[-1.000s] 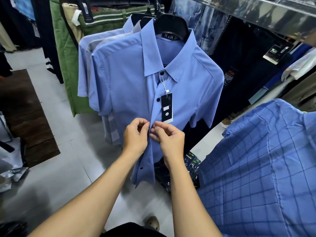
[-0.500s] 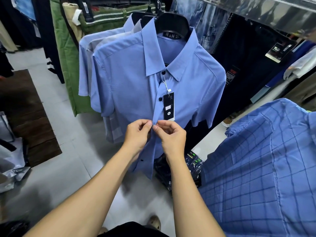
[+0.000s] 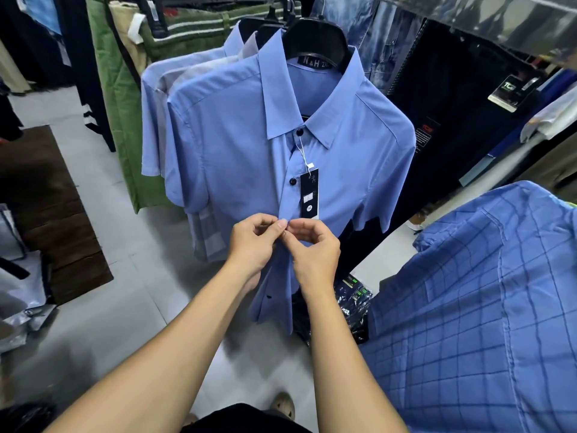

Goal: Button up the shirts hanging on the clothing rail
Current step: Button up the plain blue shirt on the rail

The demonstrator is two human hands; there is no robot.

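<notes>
A plain blue short-sleeved shirt (image 3: 224, 145) hangs on a black hanger (image 3: 315, 42) in front of me. Two dark buttons are fastened at the collar and below it, and a black price tag (image 3: 309, 195) dangles beside them. My left hand (image 3: 254, 242) pinches the left edge of the placket just under the tag. My right hand (image 3: 315, 245) pinches the opposite edge, fingertips meeting the left thumb. The button between them is hidden. Below my hands the shirt front hangs apart, with one dark button (image 3: 269, 297) showing.
More pale blue shirts (image 3: 156, 98) hang behind the front one. A blue checked shirt (image 3: 468, 292) fills the right foreground. Green garments (image 3: 121, 120) and dark clothes hang at the back. A brown mat (image 3: 46, 214) lies on the grey floor at left, packaged goods (image 3: 352, 298) under the shirt.
Both hands have shifted slightly up the placket and drawn closer together, fingertips now touching. The lower shirt front has swung a little.
</notes>
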